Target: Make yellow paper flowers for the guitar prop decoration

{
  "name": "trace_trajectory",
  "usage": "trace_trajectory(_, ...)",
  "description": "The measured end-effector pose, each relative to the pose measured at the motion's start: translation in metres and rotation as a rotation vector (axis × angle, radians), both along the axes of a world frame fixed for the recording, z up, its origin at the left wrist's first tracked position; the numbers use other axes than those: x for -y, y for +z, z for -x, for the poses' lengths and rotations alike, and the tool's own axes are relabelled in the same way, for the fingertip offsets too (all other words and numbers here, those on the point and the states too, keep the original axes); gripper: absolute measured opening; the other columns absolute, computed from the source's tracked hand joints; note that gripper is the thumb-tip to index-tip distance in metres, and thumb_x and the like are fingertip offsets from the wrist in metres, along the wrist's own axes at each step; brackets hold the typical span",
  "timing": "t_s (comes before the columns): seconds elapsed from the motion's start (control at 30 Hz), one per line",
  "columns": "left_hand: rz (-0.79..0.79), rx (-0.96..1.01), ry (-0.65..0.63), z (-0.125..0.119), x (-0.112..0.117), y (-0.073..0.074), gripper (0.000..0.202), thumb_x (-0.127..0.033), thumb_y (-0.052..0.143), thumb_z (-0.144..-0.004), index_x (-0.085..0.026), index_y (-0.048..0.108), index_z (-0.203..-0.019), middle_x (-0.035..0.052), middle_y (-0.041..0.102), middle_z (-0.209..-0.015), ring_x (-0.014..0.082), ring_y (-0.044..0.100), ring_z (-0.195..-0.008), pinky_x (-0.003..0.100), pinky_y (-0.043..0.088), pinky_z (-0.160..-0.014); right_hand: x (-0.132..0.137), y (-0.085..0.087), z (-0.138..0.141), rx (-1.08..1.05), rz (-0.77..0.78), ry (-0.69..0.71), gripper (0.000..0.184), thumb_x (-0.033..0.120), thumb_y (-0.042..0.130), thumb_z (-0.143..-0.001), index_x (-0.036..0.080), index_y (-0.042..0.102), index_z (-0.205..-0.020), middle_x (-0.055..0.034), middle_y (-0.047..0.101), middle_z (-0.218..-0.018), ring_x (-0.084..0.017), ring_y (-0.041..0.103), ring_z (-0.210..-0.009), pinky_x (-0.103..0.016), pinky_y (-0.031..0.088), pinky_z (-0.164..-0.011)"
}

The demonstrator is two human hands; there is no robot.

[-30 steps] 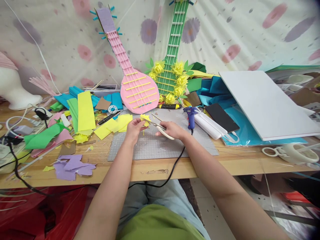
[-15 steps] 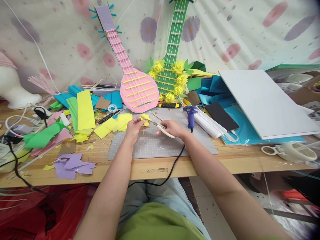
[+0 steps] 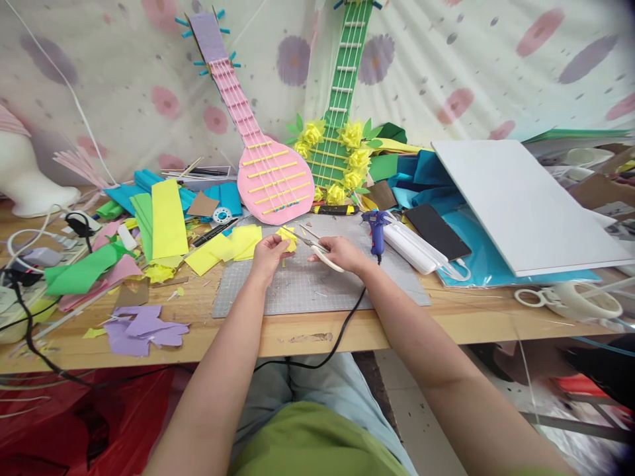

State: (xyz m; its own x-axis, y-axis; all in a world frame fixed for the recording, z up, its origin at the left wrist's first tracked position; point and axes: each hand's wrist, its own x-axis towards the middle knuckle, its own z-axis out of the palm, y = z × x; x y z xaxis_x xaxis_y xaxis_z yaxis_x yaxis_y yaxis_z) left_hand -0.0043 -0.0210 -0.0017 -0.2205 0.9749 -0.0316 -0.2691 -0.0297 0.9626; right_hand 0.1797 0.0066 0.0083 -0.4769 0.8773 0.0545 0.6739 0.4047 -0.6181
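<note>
My left hand pinches a small yellow paper flower piece above the grey cutting mat. My right hand grips cream-handled scissors, whose blades point left at the yellow piece. Both hands hover over the middle of the mat, close together.
A blue glue gun with a black cord stands right of my hands. A pink paper guitar and a green one with yellow flowers lean behind. A white board, coloured paper strips and purple scraps lie around.
The hands have hardly moved; the scissors stay at the yellow piece. The view has shifted slightly.
</note>
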Motion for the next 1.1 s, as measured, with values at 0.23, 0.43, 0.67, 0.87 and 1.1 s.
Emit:
trace_trajectory(0.23,-0.036,-0.027,0.021,-0.004,-0.003,-0.009,0.028,-0.029,0.076,-0.046,-0.013,0.059,-0.061,-0.0030,0.058,-0.060,0.0098,0.054,-0.059,0.030,0.052,-0.062,-0.004,-0.002,-0.003,-0.017,-0.064,-0.130,0.045,0.062,0.051,-0.070,0.018,0.047,-0.064,0.0028,0.045,-0.058,-0.010,0.036,-0.055,-0.023,0.022,-0.052)
trace_trajectory(0.43,-0.022,0.025,0.032,-0.005,-0.002,-0.008,0.027,-0.025,0.079,-0.043,-0.012,0.060,-0.058,-0.0003,0.062,-0.062,0.0112,0.059,-0.062,0.029,0.052,-0.065,-0.002,0.001,-0.003,0.044,-0.107,-0.280,0.044,0.062,0.046,-0.075,0.019,0.055,-0.074,-0.0007,0.054,-0.065,-0.013,0.046,-0.060,-0.023,0.026,-0.054)
trace_trajectory(0.67,-0.008,0.274,0.125,0.009,-0.007,-0.004,0.019,-0.015,0.075,-0.053,-0.013,0.058,-0.059,-0.0004,0.063,-0.059,0.0094,0.059,-0.056,0.028,0.053,-0.066,-0.006,-0.001,-0.006,0.302,-0.152,-0.489,0.035,0.046,0.044,-0.081,0.017,0.057,-0.096,-0.0110,0.066,-0.089,-0.023,0.060,-0.079,-0.028,0.036,-0.063)
trace_trajectory(0.87,-0.010,0.505,0.225,0.020,-0.008,0.005,0.010,-0.010,0.065,-0.066,-0.015,0.057,-0.065,-0.0015,0.063,-0.063,0.0070,0.059,-0.058,0.024,0.052,-0.070,-0.010,-0.002,-0.011,0.337,-0.108,-0.518,0.028,0.036,0.046,-0.081,0.015,0.054,-0.098,-0.0139,0.065,-0.096,-0.026,0.061,-0.088,-0.031,0.040,-0.070)
trace_trajectory(1.1,-0.032,0.436,0.199,0.016,-0.007,0.001,0.015,-0.014,0.069,-0.060,-0.016,0.055,-0.064,-0.0028,0.062,-0.062,0.0079,0.059,-0.059,0.030,0.051,-0.078,-0.012,-0.004,-0.011,0.248,-0.103,-0.532,0.032,0.027,0.054,-0.076,0.014,0.045,-0.104,-0.0156,0.062,-0.098,-0.028,0.059,-0.088,-0.034,0.040,-0.070)
